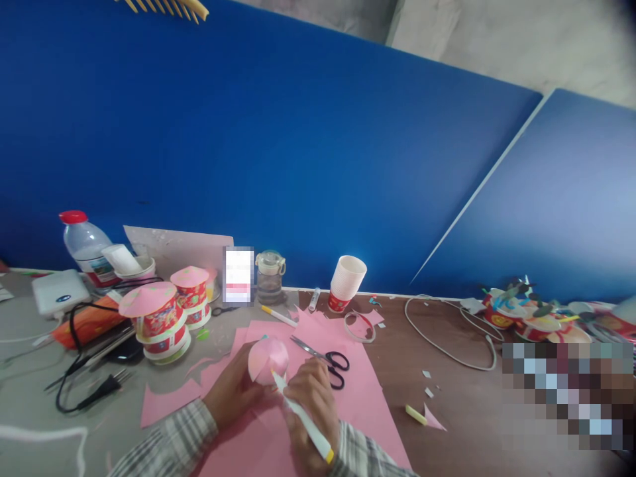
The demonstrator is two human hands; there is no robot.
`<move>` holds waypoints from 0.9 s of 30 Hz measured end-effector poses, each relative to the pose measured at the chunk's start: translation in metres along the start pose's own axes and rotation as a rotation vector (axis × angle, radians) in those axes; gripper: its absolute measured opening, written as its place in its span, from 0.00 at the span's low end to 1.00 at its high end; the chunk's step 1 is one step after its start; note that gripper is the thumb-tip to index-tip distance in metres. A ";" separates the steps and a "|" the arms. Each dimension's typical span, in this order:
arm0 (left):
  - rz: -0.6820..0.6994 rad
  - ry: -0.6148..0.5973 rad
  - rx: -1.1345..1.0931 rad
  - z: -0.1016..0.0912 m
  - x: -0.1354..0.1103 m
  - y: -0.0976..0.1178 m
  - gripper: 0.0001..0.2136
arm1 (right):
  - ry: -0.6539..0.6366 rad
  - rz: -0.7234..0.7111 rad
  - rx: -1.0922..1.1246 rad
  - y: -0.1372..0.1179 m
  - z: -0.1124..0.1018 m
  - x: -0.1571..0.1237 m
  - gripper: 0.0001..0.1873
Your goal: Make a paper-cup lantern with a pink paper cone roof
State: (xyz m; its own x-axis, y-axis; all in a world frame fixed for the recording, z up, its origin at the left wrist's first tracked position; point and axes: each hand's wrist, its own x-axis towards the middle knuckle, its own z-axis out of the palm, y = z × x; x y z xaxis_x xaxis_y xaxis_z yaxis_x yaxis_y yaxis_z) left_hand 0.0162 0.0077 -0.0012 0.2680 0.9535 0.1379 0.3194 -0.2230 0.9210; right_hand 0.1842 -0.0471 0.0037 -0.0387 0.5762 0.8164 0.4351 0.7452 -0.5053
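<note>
My left hand (234,383) grips a small craft piece with a round pink paper cone top (267,356); what lies under the cone is mostly hidden. In my right hand (314,396) is a white marker (309,424) with a yellow end. Its tip points up and left, at the lower right part of the cone; whether it touches cannot be made out. Pink paper sheets (358,397) lie under both hands. Just beyond my right hand, black-handled scissors (338,363) rest on the paper.
At left stand pink-topped red paper cup models (161,321), a bottle (84,245) and a black plug (104,389). A glass jar (270,281) and stacked paper cups (346,278) are by the blue partition (298,146). A white cable (447,354) and decorated cups (499,308) lie right.
</note>
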 end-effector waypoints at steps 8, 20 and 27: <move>0.065 -0.022 -0.017 -0.002 0.000 0.004 0.28 | 0.064 0.001 0.027 -0.006 0.000 0.000 0.10; 0.077 -0.032 -0.021 -0.002 0.001 0.004 0.28 | -0.015 0.001 -0.016 0.000 -0.002 -0.001 0.07; 0.054 -0.033 -0.044 0.000 0.001 -0.001 0.27 | -0.036 -0.036 -0.061 0.002 -0.001 0.003 0.07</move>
State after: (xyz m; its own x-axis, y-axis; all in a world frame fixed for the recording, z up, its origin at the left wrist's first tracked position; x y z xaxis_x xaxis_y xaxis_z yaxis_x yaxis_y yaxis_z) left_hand 0.0160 0.0086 -0.0023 0.3133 0.9332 0.1762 0.2636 -0.2637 0.9279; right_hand 0.1862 -0.0441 0.0057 -0.0871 0.5622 0.8224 0.4866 0.7443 -0.4574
